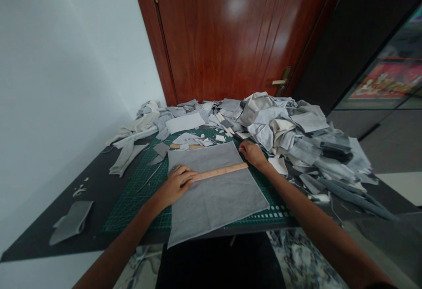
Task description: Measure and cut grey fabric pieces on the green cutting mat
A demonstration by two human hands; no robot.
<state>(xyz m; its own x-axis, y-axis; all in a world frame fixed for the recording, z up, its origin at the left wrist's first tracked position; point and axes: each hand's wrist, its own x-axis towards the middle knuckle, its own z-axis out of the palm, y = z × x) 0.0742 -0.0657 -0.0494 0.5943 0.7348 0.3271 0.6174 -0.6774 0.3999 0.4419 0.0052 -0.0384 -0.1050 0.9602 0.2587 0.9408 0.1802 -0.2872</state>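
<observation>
A grey fabric piece (204,205) lies spread over the green cutting mat (132,201), its near edge hanging past the table's front edge. Across it runs a wooden ruler (220,172), slightly slanted. My left hand (178,186) grips the ruler's left end and rests on the cloth. By the fabric's upper right edge, beyond the ruler's right end, is my right hand (253,153). Its fingers are curled together, and what they pinch, if anything, is too small to make out. A second wooden strip (187,146) shows along the fabric's far edge.
A large heap of grey and cream cloth scraps (280,122) covers the table's back and right. More scraps (132,148) lie back left. A folded grey cloth (72,221) sits at the front left. Behind the table stand a brown door (224,38) and a white wall (82,60).
</observation>
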